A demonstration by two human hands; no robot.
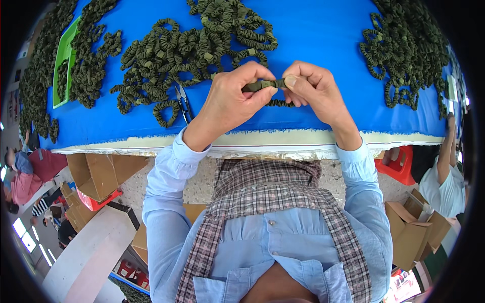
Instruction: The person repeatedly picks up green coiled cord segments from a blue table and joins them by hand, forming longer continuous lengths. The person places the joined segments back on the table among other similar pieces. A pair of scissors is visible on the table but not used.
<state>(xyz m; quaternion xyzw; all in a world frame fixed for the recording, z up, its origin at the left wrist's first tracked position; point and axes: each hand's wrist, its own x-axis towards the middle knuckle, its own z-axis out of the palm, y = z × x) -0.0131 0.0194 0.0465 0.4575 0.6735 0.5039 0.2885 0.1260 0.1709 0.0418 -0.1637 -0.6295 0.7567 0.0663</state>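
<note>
Over the near part of the blue-covered table (298,30), I hold a dark olive scrunchie (268,85) between both hands. My left hand (227,98) pinches one end of a flat, smooth stretch of its band between thumb and fingers. The other end is pinched by my right hand (321,96), thumb on top. Part of the ring's gathered edge (279,103) shows beneath my fingers; the rest is hidden. Beside my left wrist lies a pair of dark-handled thread snips (184,103). Just beyond my left hand spreads a heap of similar scrunchies (202,43).
More scrunchies are piled at the right (404,50) and far left. A bright green tray (59,60) stands at the left. Below the table edge are cardboard boxes (93,174) and a red stool (401,166). Another person (444,187) is at the right.
</note>
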